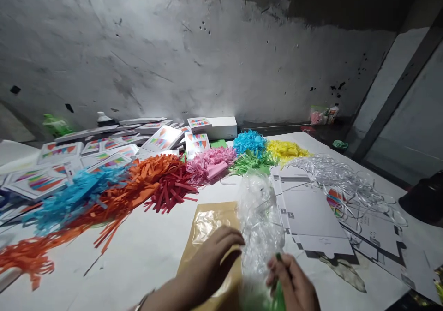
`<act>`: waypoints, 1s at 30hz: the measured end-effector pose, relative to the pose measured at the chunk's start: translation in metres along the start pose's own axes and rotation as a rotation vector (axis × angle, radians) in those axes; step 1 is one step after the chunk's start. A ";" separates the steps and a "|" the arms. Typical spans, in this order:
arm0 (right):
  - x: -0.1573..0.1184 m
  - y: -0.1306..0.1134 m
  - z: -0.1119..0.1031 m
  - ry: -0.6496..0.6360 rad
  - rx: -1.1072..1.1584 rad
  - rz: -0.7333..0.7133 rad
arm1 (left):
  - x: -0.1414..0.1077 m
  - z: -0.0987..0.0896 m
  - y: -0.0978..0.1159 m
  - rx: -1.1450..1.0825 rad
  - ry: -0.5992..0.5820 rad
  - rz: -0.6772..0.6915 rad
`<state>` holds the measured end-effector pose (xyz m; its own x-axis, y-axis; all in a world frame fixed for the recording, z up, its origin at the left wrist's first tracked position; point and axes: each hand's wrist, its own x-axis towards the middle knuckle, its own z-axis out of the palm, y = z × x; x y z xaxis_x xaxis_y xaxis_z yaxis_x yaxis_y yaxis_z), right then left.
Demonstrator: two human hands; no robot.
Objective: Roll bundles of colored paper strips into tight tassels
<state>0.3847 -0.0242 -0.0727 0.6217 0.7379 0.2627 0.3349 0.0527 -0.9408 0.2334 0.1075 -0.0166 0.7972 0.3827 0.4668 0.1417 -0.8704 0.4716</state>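
My left hand hovers over a brown packet with a shiny clear surface. Its fingers are loosely curved, the thumb apart, and nothing shows between them. The fingertips come close to a heap of crumpled clear plastic; whether they touch it I cannot tell. Lower right, my right hand is closed around a green paper strip bundle, whose top end pokes out above the fingers. Its lower part is blurred and cut off by the frame's bottom edge.
Fringed paper tassels lie across the white table: blue, yellow, green, pink, red and orange. Printed boxes pile up behind. Flat white cartons and tangled white cord occupy the right.
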 end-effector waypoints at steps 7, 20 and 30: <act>0.125 -0.007 0.038 -0.439 -0.397 -0.102 | 0.062 0.014 -0.080 0.430 -0.289 0.195; 0.103 0.072 -0.023 -0.251 -0.836 -0.245 | 0.072 0.016 -0.092 0.527 -0.318 -0.112; 0.107 0.047 -0.028 -0.495 -0.788 -0.093 | 0.107 0.064 -0.094 0.460 -0.442 -0.003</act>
<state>0.4862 0.0383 -0.0831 0.2568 0.9657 0.0381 0.8642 -0.2118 -0.4563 0.3431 0.2102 -0.0584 0.9493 0.3072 0.0670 0.3038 -0.9510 0.0567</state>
